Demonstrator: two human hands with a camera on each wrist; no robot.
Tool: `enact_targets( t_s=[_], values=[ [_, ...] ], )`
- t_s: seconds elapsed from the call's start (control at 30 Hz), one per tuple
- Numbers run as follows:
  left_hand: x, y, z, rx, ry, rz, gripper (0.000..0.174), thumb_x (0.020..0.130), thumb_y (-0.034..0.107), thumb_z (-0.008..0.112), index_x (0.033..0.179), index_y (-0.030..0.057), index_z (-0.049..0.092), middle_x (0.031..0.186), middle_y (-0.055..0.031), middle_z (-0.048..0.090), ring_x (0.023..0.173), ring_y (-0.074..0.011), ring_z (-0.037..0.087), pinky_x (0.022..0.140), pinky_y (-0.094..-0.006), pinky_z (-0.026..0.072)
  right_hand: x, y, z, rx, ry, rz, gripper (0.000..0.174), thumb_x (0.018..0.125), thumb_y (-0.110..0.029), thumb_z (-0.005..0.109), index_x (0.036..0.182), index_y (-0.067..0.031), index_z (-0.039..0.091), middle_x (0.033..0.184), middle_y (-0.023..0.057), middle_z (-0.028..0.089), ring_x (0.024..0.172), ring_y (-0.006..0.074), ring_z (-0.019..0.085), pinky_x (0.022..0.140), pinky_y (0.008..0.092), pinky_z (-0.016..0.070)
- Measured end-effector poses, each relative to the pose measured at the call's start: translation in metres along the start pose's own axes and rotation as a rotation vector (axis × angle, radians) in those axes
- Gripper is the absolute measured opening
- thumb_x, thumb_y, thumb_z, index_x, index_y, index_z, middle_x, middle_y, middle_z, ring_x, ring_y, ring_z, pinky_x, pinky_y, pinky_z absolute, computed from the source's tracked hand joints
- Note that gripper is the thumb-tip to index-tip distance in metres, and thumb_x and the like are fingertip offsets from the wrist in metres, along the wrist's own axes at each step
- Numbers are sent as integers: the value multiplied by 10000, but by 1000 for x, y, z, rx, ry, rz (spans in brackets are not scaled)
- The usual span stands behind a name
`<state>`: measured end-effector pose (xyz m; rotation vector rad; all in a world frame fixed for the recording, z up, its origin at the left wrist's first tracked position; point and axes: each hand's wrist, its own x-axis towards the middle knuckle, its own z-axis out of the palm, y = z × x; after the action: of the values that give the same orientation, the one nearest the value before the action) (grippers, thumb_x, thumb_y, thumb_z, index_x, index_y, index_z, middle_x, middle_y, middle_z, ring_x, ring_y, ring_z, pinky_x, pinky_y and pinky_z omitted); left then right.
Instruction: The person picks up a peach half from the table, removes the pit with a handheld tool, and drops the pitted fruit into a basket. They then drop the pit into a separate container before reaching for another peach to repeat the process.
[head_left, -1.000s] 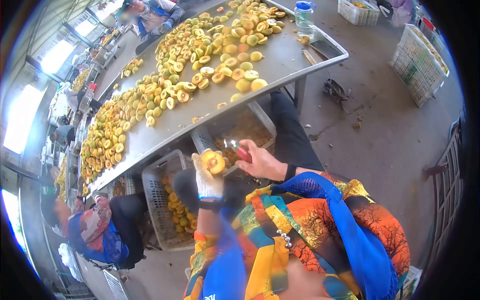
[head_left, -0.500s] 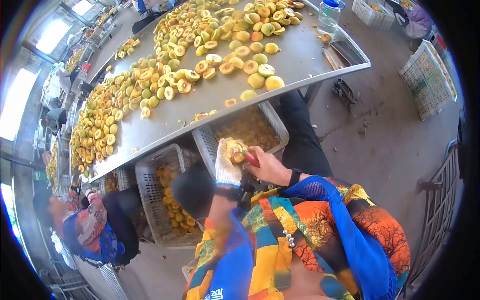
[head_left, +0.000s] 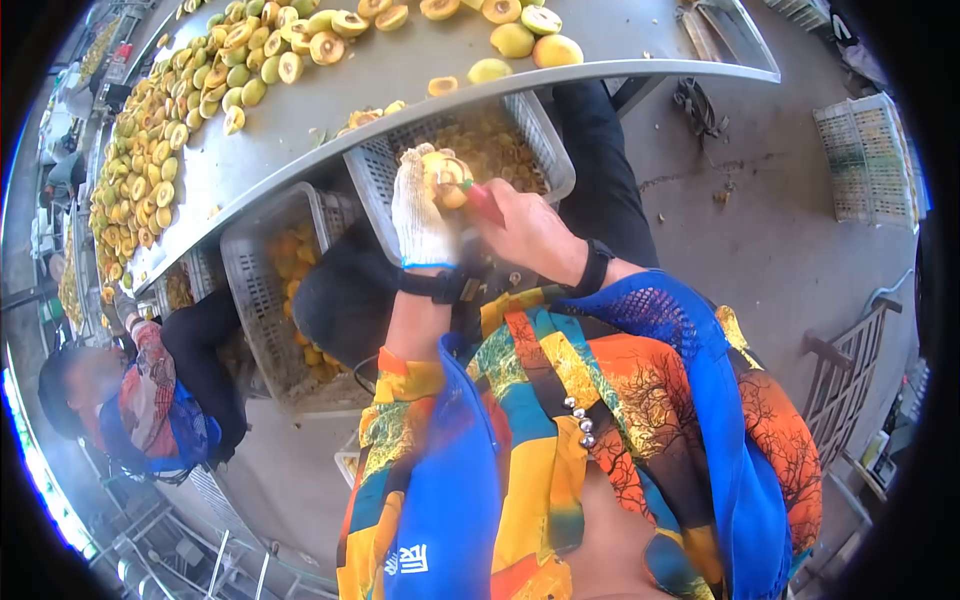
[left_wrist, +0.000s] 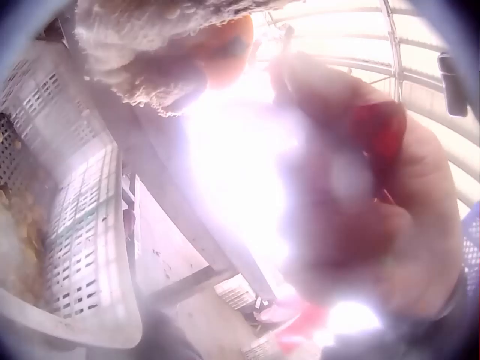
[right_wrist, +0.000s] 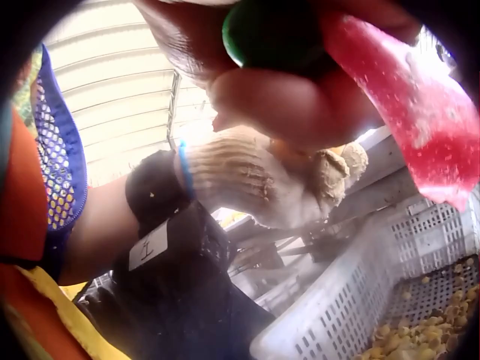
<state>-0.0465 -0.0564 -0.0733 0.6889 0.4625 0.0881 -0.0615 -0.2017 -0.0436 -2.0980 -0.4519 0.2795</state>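
Observation:
My left hand (head_left: 415,215), in a white knitted glove, holds a yellow peach half (head_left: 445,178), cut face turned toward my right hand. The bare right hand (head_left: 530,230) grips the red handle of a pitting tool (head_left: 485,203), and a bit of green shows at its tip end. That end overlaps the middle of the peach half in the head view; its metal part is hidden. In the right wrist view the red handle (right_wrist: 412,112) shows large in front of the gloved hand (right_wrist: 240,176). Glare washes out much of the left wrist view.
Below the hands stands a grey crate (head_left: 375,205) with small yellowish pieces. Another crate (head_left: 250,300) to the left holds peach halves. The metal table (head_left: 330,110) carries many more halves, its front edge just beyond the hands. A person (head_left: 150,400) sits at left.
The tool, apart from the peach half a second ago, came onto its cut face and stays there. The head view has tilted down, so the table sits higher in it.

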Motion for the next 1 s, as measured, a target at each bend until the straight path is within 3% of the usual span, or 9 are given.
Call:
enact_targets(
  t_s=[0.1,0.4,0.6,0.7,0.8,0.9,1.0],
  values=[
    [0,-4,-3,52,11,74,290,922,317,526,1036,51,549,939,-129,613,854,-262,596,766,-373,504,-2,-4,0,39,-34,72,282,835,-217,574,930,26,467,748,271,597,748,444,585,665,492,444],
    [-12,-9,3,185,-25,245,238,915,197,522,1088,36,547,1036,-153,614,915,-233,597,800,-349,501,-11,-1,6,85,-21,75,267,838,-183,559,921,52,465,738,280,592,750,450,587,675,486,449],
    [-18,-19,9,300,-25,313,153,898,135,549,1019,42,556,957,-142,629,833,-226,619,733,-343,524,-16,-4,16,170,-41,203,222,814,-105,527,937,65,458,788,293,594,815,430,600,706,476,455],
    [-14,-16,7,326,38,218,137,889,154,560,974,47,556,873,-145,635,723,-243,629,654,-358,533,-18,-1,19,169,-124,206,218,780,-61,520,942,72,460,818,303,591,839,436,591,723,479,454],
    [-7,-4,-1,302,-35,58,164,881,203,564,938,49,561,820,-159,632,655,-281,621,606,-382,529,-21,0,20,117,-75,63,213,811,-78,507,933,92,469,774,305,590,778,435,606,644,462,477],
    [5,0,-13,146,-65,-242,196,877,243,555,894,48,564,817,-173,628,667,-325,617,609,-404,524,-16,-2,15,68,-187,151,201,805,-94,529,906,73,479,763,299,593,760,438,603,639,458,479],
    [4,4,-7,9,-38,-266,297,906,335,520,862,44,565,808,-176,626,688,-356,613,632,-432,521,-10,9,11,74,-132,33,226,822,-157,573,884,42,487,746,276,600,737,435,603,623,455,478]
  ],
)
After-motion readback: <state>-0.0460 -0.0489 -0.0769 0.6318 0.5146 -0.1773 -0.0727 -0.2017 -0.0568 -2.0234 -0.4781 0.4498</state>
